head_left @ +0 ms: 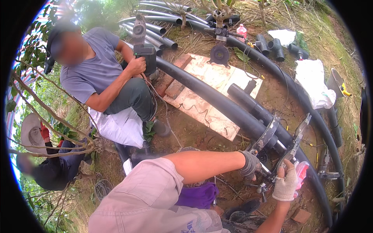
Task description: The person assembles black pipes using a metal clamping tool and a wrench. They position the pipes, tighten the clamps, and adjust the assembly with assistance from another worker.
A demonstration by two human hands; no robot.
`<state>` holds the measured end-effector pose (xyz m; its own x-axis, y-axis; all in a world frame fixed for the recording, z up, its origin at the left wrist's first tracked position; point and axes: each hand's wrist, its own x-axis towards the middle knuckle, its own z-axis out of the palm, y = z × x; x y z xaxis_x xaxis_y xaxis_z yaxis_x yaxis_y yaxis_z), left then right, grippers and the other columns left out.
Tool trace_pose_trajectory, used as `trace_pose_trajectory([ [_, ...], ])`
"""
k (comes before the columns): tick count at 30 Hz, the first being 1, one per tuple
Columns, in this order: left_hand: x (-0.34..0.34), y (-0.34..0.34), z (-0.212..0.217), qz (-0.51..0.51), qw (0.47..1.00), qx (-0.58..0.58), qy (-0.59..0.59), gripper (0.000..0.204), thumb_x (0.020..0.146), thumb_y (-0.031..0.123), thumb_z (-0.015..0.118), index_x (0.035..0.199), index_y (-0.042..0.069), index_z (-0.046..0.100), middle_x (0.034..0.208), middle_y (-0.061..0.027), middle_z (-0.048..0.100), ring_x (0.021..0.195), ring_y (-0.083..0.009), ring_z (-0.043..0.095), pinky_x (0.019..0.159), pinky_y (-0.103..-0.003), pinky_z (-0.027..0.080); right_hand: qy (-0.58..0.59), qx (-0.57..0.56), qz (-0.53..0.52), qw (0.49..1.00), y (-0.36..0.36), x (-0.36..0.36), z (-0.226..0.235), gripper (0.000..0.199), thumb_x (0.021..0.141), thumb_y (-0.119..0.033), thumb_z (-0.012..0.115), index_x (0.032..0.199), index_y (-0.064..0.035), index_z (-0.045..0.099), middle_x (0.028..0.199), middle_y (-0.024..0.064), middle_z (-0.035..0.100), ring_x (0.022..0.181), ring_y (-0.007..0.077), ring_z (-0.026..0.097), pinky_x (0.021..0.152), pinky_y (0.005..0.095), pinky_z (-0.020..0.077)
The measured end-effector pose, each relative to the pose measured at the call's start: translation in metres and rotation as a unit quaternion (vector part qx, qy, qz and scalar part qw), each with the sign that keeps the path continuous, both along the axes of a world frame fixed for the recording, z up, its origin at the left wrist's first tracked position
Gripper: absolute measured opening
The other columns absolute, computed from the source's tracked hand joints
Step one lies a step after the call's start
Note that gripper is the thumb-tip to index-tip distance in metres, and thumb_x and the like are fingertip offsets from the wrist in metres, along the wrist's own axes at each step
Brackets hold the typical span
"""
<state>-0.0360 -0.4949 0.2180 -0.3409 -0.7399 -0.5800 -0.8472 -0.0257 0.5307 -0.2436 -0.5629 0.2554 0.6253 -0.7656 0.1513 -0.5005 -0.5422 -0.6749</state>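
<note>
My left hand [250, 165], in a dark grey glove, is closed around a metal part at the base of a pipe clamp [268, 136]. The clamp rings the end of a thick black pipe [210, 97] lying across a wooden board [202, 108]. My right hand [285, 185], in a white glove, holds a pink and red soft thing [302, 171] just right of a second metal clamp arm [297, 138]. What the pink thing is cannot be made out. A shorter black pipe [248, 103] meets the clamp from the upper left.
A person in a grey shirt sits at the left, gripping a black machine [145, 54] on the pipe. Another person with a hat [31, 132] crouches lower left. A long black pipe [307, 112] curves along the right. White bags [314, 83], pipe fittings [272, 46] and stacked pipes [155, 27] lie beyond.
</note>
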Motion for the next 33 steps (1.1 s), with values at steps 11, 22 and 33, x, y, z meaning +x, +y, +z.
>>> trace_pose_trajectory([
  [11,0.019,-0.007,-0.003,-0.050,0.998,-0.022,0.022,0.053,0.094,0.052,0.061,0.124,0.010,0.067,0.129,-0.0141,0.066,0.124,-0.0338,0.060,0.104,-0.049,0.046,-0.047,0.031,-0.028,0.998,-0.001,0.005,0.002,0.040,0.091,-0.001,0.067,0.131,-0.0026,0.061,0.100,0.0085,0.064,0.087,0.0185,0.063,0.079,0.0318,0.0516],
  [22,0.019,0.006,-0.034,0.057,0.976,-0.088,0.189,0.039,0.086,0.025,0.074,0.118,0.006,0.065,0.113,-0.0144,0.071,0.104,-0.0345,0.069,0.092,-0.043,0.053,0.164,0.015,0.110,0.980,0.003,0.025,0.005,0.050,0.079,-0.033,0.082,0.113,0.0002,0.067,0.112,0.0229,0.067,0.103,0.0373,0.069,0.090,0.0453,0.0563],
  [33,0.069,0.002,-0.122,-0.130,0.979,-0.107,0.113,0.048,0.088,0.024,0.065,0.133,0.009,0.060,0.137,-0.0132,0.061,0.133,-0.0320,0.051,0.114,-0.042,0.038,0.149,0.073,0.126,0.978,0.029,0.026,0.012,0.032,0.084,-0.030,0.077,0.100,-0.0036,0.074,0.108,0.0194,0.072,0.103,0.0366,0.070,0.087,0.0458,0.0574],
])
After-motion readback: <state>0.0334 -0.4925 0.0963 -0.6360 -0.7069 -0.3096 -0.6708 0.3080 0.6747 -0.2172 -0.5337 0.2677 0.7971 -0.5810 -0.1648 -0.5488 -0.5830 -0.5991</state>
